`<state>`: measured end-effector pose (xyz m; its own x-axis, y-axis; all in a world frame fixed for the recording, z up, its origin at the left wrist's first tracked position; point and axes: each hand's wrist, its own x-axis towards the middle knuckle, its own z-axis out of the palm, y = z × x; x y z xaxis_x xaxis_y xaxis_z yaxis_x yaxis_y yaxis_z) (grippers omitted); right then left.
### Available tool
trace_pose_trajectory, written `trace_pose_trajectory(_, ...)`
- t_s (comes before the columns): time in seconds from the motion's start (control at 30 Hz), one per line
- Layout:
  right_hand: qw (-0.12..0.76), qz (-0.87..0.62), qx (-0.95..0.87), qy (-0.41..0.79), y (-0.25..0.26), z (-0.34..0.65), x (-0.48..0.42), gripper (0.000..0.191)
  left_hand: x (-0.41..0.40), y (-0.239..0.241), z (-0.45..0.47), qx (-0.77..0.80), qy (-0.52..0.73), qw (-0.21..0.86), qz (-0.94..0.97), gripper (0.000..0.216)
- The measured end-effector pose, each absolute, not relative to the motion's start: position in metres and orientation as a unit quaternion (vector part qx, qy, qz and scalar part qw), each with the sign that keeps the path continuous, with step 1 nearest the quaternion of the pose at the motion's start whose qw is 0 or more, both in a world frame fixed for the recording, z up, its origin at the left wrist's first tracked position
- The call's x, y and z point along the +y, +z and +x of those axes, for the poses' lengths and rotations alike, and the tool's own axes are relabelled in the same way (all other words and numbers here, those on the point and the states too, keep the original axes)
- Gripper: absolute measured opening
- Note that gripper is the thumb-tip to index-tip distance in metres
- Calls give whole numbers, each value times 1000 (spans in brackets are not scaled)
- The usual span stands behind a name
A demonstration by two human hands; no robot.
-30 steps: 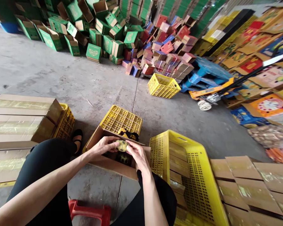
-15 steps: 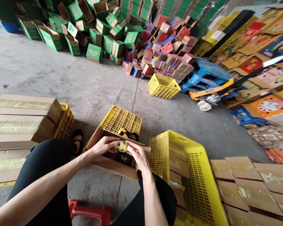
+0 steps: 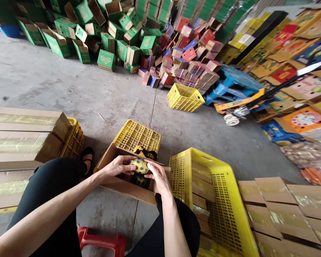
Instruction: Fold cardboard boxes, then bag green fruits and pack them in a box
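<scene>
Between both hands, over an open cardboard box (image 3: 131, 187), is a rounded pale-yellow item with dark spots (image 3: 139, 166); its kind I cannot make out. My left hand (image 3: 121, 165) grips its left end with thumb and fingers. My right hand (image 3: 157, 174) is closed on its right end. Similar dark-patterned items (image 3: 139, 180) lie in the shadow inside the box, partly hidden. Just beyond the box's far wall, what looks like a yellow and black tape dispenser (image 3: 145, 152) rests on an upturned yellow crate (image 3: 139, 134).
A large yellow crate (image 3: 224, 185) holding flat cartons stands at my right, beside more taped cartons (image 3: 289, 210). Taped boxes (image 3: 24, 121) are stacked at left. A red stool (image 3: 104, 240) is below me. Farther off are another yellow crate (image 3: 186, 98) and an orange pallet jack (image 3: 239, 101).
The spotted item has been turned in my fingers, showing a broader face. My right fingers have shifted on its right end. The surroundings look the same.
</scene>
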<state>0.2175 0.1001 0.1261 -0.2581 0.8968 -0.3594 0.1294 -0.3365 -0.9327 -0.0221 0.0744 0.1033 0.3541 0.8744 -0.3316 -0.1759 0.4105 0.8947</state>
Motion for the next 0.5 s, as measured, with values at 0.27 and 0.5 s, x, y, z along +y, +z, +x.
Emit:
trace_pose_trajectory(0.27, 291, -531, -502, 618, 127, 214, 100, 55, 76, 104, -26, 477, 334, 661, 473, 58)
trace_pose_trajectory(0.5, 294, -537, -508, 606, 122, 215, 102, 56, 77, 99, -25, 455, 357, 681, 450, 57)
